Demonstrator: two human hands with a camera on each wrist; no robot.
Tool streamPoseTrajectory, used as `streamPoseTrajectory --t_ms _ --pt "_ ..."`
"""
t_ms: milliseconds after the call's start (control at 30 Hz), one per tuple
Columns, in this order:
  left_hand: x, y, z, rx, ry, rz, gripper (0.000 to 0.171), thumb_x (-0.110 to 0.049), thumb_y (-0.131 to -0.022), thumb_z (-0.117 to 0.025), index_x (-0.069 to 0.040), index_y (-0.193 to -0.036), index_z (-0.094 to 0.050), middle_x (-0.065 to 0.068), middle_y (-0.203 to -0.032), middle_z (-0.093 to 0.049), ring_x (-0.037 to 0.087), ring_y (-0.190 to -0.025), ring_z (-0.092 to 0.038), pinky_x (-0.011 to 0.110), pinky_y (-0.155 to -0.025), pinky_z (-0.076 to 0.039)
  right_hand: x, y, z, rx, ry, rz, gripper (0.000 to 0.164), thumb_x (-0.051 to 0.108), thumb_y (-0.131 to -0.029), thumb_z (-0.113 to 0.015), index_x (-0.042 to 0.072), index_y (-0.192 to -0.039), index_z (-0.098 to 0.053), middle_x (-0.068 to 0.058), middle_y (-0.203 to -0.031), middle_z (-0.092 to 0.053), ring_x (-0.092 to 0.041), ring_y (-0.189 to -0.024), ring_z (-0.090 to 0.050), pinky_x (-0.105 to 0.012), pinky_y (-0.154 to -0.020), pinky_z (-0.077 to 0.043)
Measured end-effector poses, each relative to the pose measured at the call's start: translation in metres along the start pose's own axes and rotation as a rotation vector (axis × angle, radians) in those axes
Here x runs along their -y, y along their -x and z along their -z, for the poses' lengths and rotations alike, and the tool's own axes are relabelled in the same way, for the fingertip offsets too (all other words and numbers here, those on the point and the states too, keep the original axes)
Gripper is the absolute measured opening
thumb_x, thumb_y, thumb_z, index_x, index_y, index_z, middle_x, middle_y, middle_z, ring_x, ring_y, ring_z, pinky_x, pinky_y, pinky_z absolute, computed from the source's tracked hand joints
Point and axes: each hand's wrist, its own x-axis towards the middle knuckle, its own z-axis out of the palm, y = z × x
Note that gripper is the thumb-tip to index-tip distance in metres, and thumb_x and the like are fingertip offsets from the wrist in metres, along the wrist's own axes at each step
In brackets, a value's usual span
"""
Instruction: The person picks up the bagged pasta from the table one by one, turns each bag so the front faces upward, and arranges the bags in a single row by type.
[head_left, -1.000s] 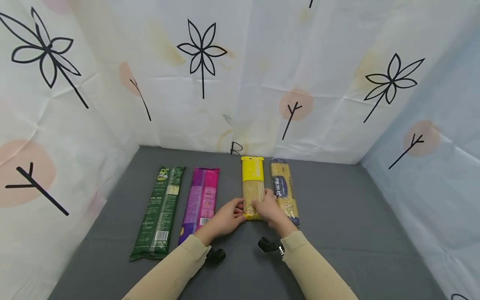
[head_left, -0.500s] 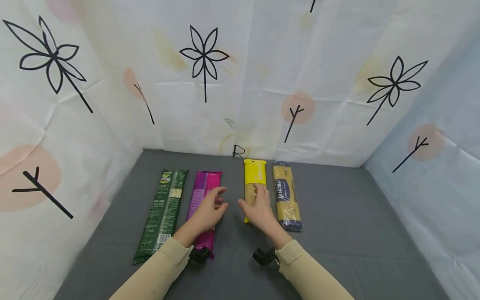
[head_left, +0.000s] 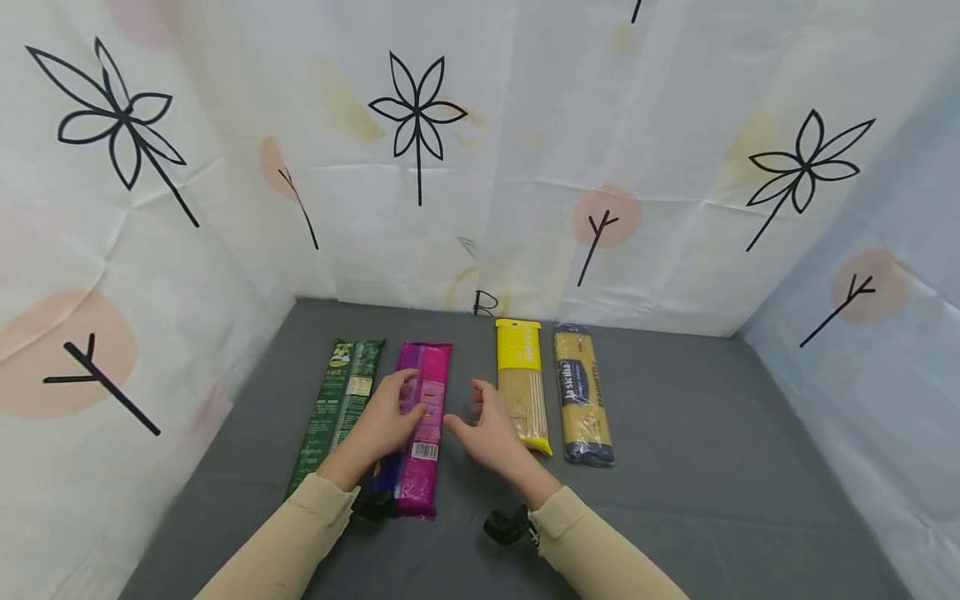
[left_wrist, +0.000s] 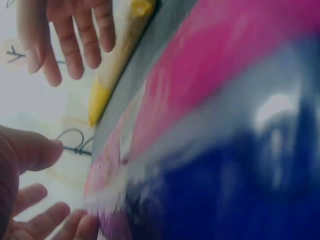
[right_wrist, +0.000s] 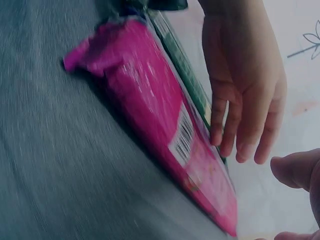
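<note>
1. Head view: the right hand [head_left: 491, 429] had moved toward 9 o'clock since half a second earlier, leaving the middle of the yellow packet [head_left: 522, 387] uncovered.
2. The left hand [head_left: 386, 421] had also gone toward 9 o'clock, from the right side of the magenta packet [head_left: 427, 433] to its left edge.
3. The yellow packet's lower end had swung slightly toward 4 o'clock.
4. The magenta packet lay on the grey table [head_left: 675, 467], between the two hands, at 9 o'clock from the yellow packet and at 3 o'clock from the green packet [head_left: 333, 408].
5. Pale straight strands showed through the yellow packet's clear section. More strands showed inside the La Sicilia packet [head_left: 585, 400], at 3 o'clock, round its dark blue label.
6. The left grip was apart, thumb well away from the fingers, and held nothing; whether it touched the magenta packet could not be told.
7. The right grip was likewise apart and held nothing, in the gap between the magenta and yellow packets.
8. Left wrist view: the magenta packet's dark blue corner looked blurred up close.
</note>
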Motion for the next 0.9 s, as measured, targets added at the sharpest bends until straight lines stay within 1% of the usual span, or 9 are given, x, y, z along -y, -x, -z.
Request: streamPoseTrajectory --t_ms 67,133,233,333,433,567,700,900 --pt "0.004 -0.001 0.004 -0.025 -0.036 0.013 0.063 -0.019 -0.092 -0.067 -0.003 -0.145 -0.036 0.024 -0.138 -0.042 0.038 -0.121 -0.048 0.054 -0.093 -0.045 0.001 -0.001 -0.006 0.014 0.003 -0.001 0.074 0.034 -0.089 -0.07 0.003 -0.145 -0.033 -0.016 -0.125 -0.047 -0.028 -0.109 -0.051 -0.044 -0.086 -0.049" --pt "0.008 -0.003 0.007 -0.035 -0.032 0.036 0.064 -0.018 -0.092 -0.066 0.0 -0.145 -0.035 0.026 -0.138 -0.042 0.04 -0.122 -0.048 0.056 -0.092 -0.045 0.001 -0.001 -0.011 0.026 -0.013 -0.009 0.073 0.033 -0.088 -0.071 0.002 -0.143 -0.035 -0.016 -0.122 -0.049 -0.027 -0.106 -0.052 -0.042 -0.084 -0.049" --pt "0.015 -0.004 0.01 -0.02 0.002 0.095 0.064 -0.018 -0.093 -0.065 0.0 -0.146 -0.033 0.027 -0.139 -0.042 0.041 -0.123 -0.048 0.055 -0.092 -0.046 0.0 -0.001 -0.016 0.051 -0.035 -0.033 0.071 0.031 -0.088 -0.071 0.002 -0.143 -0.036 -0.016 -0.121 -0.051 -0.025 -0.103 -0.054 -0.041 -0.082 -0.05" --pt "0.02 -0.005 0.011 0.007 0.027 0.131 0.065 -0.018 -0.093 -0.065 0.002 -0.146 -0.032 0.027 -0.14 -0.042 0.042 -0.124 -0.047 0.055 -0.093 -0.046 -0.003 -0.001 -0.018 0.095 -0.075 -0.053 0.073 0.031 -0.088 -0.071 0.001 -0.144 -0.034 -0.015 -0.122 -0.051 -0.024 -0.102 -0.055 -0.04 -0.082 -0.05" --pt "0.023 -0.006 0.011 0.023 0.027 0.134 0.065 -0.017 -0.093 -0.065 0.003 -0.145 -0.032 0.027 -0.14 -0.043 0.042 -0.123 -0.048 0.054 -0.091 -0.047 -0.006 0.0 -0.019 0.129 -0.098 -0.052 0.073 0.031 -0.089 -0.071 0.001 -0.144 -0.034 -0.016 -0.121 -0.052 -0.023 -0.1 -0.056 -0.04 -0.08 -0.05" --pt "0.023 -0.007 0.01 0.03 0.013 0.129 0.063 -0.017 -0.092 -0.066 0.003 -0.144 -0.035 0.026 -0.136 -0.046 0.04 -0.12 -0.051 0.053 -0.089 -0.048 -0.009 -0.001 -0.021 0.159 -0.089 -0.062 0.072 0.032 -0.089 -0.07 0.002 -0.143 -0.035 -0.014 -0.121 -0.054 -0.02 -0.098 -0.056 -0.04 -0.08 -0.051" --pt "0.021 -0.006 0.01 0.034 -0.033 0.121 0.062 -0.018 -0.092 -0.066 0.004 -0.142 -0.038 0.025 -0.132 -0.049 0.038 -0.116 -0.053 0.052 -0.088 -0.049 -0.011 -0.002 -0.023 0.183 -0.093 -0.083 0.07 0.033 -0.089 -0.07 0.004 -0.143 -0.036 -0.013 -0.12 -0.056 -0.02 -0.097 -0.056 -0.04 -0.081 -0.051" --pt "0.018 -0.005 0.011 0.042 -0.11 0.121 0.063 -0.02 -0.091 -0.067 0.004 -0.142 -0.039 0.027 -0.134 -0.045 0.038 -0.113 -0.053 0.054 -0.088 -0.048 -0.011 -0.002 -0.024 0.202 -0.109 -0.096 0.071 0.033 -0.088 -0.071 0.003 -0.142 -0.037 -0.012 -0.118 -0.057 -0.02 -0.097 -0.057 -0.04 -0.08 -0.053"
